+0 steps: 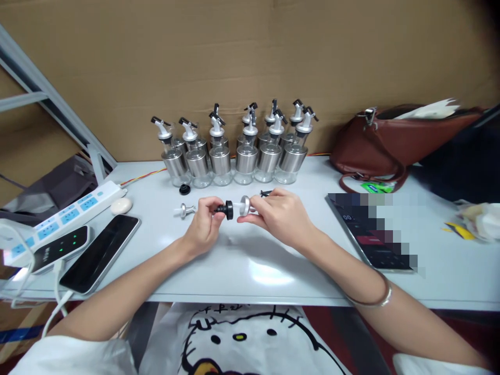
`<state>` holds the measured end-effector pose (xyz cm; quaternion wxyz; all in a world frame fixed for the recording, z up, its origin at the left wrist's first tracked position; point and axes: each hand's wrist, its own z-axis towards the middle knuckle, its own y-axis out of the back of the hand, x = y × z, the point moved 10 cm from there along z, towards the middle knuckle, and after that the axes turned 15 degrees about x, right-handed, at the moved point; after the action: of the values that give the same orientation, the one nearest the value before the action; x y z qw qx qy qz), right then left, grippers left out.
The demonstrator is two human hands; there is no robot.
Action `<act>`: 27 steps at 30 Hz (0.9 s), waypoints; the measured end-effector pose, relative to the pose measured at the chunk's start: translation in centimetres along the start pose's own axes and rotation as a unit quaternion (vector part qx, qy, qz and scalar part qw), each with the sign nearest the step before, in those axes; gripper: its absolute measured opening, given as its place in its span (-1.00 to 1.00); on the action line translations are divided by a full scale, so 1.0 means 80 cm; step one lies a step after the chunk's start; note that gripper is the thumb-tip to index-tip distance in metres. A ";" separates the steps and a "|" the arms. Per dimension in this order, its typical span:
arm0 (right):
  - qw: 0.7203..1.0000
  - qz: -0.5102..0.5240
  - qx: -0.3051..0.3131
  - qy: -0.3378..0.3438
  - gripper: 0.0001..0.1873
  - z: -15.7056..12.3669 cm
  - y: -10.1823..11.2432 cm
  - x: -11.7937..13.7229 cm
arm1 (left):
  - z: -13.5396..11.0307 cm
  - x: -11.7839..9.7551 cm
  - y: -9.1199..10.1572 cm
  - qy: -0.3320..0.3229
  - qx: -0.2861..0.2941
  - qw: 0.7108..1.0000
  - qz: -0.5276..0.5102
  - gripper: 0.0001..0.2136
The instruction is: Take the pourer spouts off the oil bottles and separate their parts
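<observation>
The left hand (205, 222) pinches a likely light, rubbery stopper (229, 210) by its narrow end as the right hand (282, 216) pinches a stiff-looking spout (245, 206), best held clear of its tube (236, 206).

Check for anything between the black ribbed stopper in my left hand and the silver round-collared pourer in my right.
Nothing visible: between the stopper and the pourer, only the pourer's own translucent tube shows.
</observation>
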<state>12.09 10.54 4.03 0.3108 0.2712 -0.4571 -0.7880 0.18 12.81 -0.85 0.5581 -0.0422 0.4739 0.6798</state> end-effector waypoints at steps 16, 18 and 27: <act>0.999 0.017 0.026 0.020 -0.47 0.003 -0.014 0.020 | 0.006 0.000 -0.028 0.111 0.131 0.982 -0.076 -0.59; 0.999 0.024 0.037 0.013 -0.48 0.002 -0.019 0.019 | 0.008 0.000 -0.029 0.117 0.155 0.980 -0.035 -0.55; 0.999 0.016 0.018 0.024 -0.43 0.002 -0.019 0.025 | 0.013 -0.013 -0.018 0.066 0.117 0.991 0.027 -0.57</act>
<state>10.28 9.71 2.44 0.3294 0.2878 -0.4680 -0.7679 2.26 12.69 -0.53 0.5079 -0.0087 0.5868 0.6306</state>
